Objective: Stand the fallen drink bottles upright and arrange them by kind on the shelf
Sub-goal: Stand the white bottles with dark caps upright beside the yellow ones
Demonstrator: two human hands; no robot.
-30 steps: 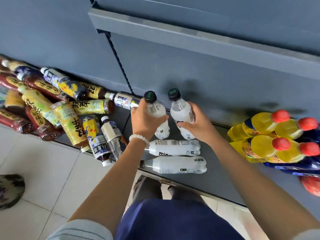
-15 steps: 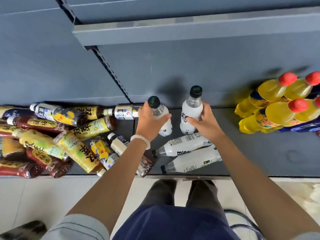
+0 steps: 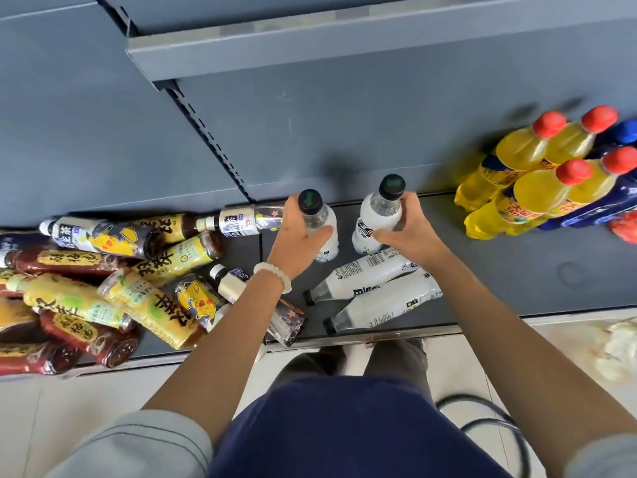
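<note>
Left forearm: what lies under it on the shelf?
The left forearm crosses a fallen cream-labelled bottle and a clear star-patterned one. Their middle sections are covered, so the labels cannot be read.

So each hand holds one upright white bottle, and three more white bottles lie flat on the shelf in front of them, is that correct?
Not quite. The head view shows two white bottles lying flat, not three. The rest holds: the left hand and right hand each hold one upright white bottle.

Upright white bottles (image 3: 325, 232), others (image 3: 362, 276) fallen
</note>
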